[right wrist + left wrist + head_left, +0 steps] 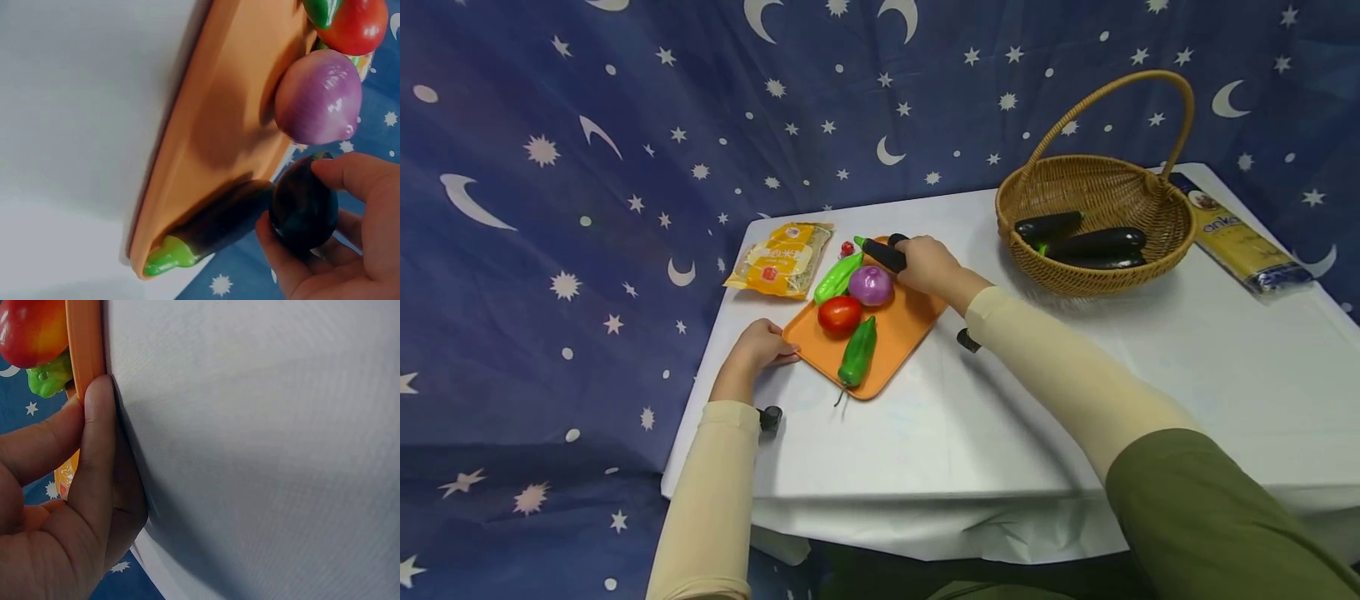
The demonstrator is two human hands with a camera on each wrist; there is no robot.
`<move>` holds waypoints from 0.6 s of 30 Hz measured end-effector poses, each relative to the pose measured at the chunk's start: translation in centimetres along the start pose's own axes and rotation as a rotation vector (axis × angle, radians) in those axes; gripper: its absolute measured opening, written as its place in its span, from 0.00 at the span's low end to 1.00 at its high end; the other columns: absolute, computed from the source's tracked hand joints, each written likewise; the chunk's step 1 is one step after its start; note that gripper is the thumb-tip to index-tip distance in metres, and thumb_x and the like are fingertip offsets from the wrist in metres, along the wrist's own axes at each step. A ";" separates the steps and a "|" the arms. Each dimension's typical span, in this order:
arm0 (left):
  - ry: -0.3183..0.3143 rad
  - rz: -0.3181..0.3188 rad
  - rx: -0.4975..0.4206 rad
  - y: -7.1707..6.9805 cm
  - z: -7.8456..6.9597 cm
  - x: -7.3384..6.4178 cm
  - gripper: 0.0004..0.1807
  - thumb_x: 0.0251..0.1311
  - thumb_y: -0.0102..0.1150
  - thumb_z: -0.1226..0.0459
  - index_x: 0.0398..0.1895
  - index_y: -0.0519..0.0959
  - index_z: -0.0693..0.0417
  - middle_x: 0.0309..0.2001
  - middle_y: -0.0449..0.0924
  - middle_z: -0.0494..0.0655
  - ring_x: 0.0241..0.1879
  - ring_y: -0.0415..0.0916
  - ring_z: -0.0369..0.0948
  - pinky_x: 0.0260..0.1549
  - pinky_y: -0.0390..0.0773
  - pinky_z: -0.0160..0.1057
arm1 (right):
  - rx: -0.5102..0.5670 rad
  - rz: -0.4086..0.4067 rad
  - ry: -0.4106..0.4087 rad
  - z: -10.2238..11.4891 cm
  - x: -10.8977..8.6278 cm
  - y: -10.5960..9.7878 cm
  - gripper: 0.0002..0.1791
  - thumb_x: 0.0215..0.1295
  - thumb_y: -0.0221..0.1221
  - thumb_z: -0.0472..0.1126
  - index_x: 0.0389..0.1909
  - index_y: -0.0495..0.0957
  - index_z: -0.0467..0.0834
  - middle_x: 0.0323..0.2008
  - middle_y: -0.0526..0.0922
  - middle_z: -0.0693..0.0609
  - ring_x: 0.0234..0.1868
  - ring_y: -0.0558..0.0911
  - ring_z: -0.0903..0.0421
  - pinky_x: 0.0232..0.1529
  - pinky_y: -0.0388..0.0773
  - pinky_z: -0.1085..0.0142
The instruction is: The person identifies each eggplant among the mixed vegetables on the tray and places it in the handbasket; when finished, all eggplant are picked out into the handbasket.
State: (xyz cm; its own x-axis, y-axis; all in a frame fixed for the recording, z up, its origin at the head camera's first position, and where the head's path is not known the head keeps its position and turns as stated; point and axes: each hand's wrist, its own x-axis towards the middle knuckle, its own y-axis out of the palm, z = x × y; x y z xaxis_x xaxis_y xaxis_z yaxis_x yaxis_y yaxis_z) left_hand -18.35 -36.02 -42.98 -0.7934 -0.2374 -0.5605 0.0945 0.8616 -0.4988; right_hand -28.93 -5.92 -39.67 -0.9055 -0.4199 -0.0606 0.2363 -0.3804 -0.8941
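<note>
My left hand (760, 346) pinches the rim of an orange tray (87, 347) at its left corner, thumb on one side and fingers on the other. Over the tray's far end, my right hand (927, 265) holds a dark eggplant (304, 203) between thumb and fingers, its green stem pointing left in the head view. A second eggplant (219, 219) lies along that end of the tray, mostly hidden in the head view. The tray (898, 342) also bears a purple onion (871, 286), a tomato (839, 316), a light green pepper (837, 279) and a darker green pepper (857, 354).
A wicker basket (1090, 275) with a tall handle holds several eggplants (1093, 242) at the back right. Beside it lies a yellow-and-blue pasta packet (1240, 237). A yellow food bag (782, 260) and a small red item (847, 248) are behind the tray on the white tablecloth (925, 442).
</note>
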 end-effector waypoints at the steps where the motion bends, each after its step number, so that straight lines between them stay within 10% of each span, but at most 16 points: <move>1: 0.000 0.002 0.002 0.0 0.0 0.0 0.24 0.64 0.64 0.72 0.57 0.63 0.66 0.47 0.73 0.60 0.27 0.85 0.38 0.36 0.86 0.34 | -0.001 0.001 0.001 0.1 -0.1 -0.1 0.32 0.64 0.64 0.40 0.68 0.70 0.38 0.60 0.76 0.37 0.57 0.76 0.45 0.66 0.73 0.52; 18: 0.010 0.006 -0.032 0.2 -0.1 -0.6 0.23 0.64 0.63 0.75 0.56 0.62 0.66 0.44 0.71 0.58 0.27 0.85 0.39 0.38 0.86 0.35 | 0.013 -0.062 -0.035 -0.3 -1.3 -3.1 0.28 0.62 0.65 0.40 0.64 0.75 0.38 0.57 0.80 0.41 0.54 0.78 0.47 0.66 0.72 0.55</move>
State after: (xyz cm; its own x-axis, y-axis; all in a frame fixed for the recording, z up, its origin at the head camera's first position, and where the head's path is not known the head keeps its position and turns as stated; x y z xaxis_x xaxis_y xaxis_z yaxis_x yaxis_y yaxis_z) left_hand -17.91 -35.65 -42.62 -0.7987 -0.2281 -0.5568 0.0800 0.8769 -0.4740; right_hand -28.63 -3.96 -36.93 -0.9056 -0.4240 0.0108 0.1847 -0.4171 -0.8899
